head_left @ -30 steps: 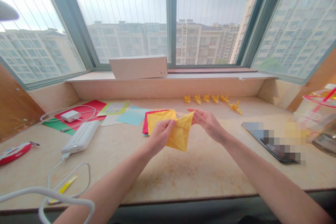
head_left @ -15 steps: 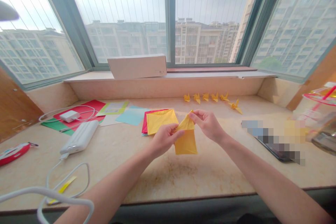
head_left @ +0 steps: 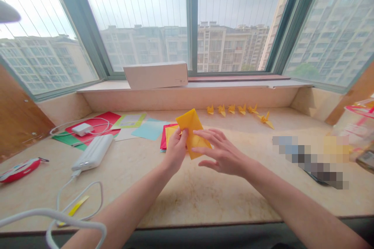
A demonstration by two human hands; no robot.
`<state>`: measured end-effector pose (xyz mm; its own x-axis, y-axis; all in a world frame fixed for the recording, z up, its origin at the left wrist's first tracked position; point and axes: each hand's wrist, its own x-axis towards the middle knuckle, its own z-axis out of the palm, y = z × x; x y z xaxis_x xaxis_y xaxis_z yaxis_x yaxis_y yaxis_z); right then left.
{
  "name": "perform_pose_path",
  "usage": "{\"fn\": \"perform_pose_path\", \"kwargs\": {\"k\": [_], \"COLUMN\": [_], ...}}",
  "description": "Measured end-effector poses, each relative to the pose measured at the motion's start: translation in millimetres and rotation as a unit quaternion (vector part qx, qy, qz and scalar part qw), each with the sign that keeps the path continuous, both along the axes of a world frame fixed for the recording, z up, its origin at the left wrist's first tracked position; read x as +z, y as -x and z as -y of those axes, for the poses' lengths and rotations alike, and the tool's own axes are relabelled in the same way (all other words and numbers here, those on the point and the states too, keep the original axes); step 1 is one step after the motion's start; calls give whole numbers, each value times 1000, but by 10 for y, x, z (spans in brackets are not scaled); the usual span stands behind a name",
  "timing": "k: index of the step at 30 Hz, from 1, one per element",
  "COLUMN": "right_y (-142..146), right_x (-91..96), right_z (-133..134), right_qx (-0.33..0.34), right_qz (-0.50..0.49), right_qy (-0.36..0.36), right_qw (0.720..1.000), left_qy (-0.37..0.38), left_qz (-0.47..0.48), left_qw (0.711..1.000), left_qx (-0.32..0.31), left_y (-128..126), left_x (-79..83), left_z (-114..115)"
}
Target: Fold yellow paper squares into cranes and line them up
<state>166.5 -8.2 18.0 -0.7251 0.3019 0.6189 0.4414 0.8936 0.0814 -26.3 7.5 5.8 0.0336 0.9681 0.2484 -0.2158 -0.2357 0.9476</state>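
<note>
A folded yellow paper (head_left: 190, 126) stands tilted above the desk's middle. My left hand (head_left: 175, 151) pinches its left edge between thumb and fingers. The fingers of my right hand (head_left: 220, 155) are stretched out and press against the paper's right side. Right behind it lies a small stack of red and yellow sheets (head_left: 166, 139). Several finished yellow paper cranes (head_left: 242, 110) stand in a row along the back of the desk, to the right of my hands.
Coloured sheets (head_left: 96, 125) with a white charger (head_left: 82, 128) and cable lie at the left, beside a white power bank (head_left: 92, 153). A red object (head_left: 18, 169) sits far left. A dark tablet (head_left: 318, 173) and a plastic cup (head_left: 355, 128) are at the right. A white box (head_left: 156, 75) rests on the sill.
The paper went from hanging below my hands to standing up, folded narrower. My right hand let go its pinch at the top corner and now lies flat against the paper.
</note>
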Motion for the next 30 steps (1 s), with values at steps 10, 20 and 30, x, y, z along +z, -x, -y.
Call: {"fn": "perform_pose_path", "kwargs": {"k": [10,20,30], "right_y": [-193,-322,-107], "right_x": [34,95,19], "right_z": [-165,-170,-126], "right_qx": [-81,-21,10], "right_qz": [-142,-78,-271], "right_qy": [-61,-62,147], "right_qw": [985,995,951], "left_qy": [27,22,10], "left_qz": [113,108,45], "left_qw": [988,989,987], "left_qx": [-105,-103,-153], "left_y": [-10,-41,-78], "left_x": [98,84,42], "left_z": [71,79,131]}}
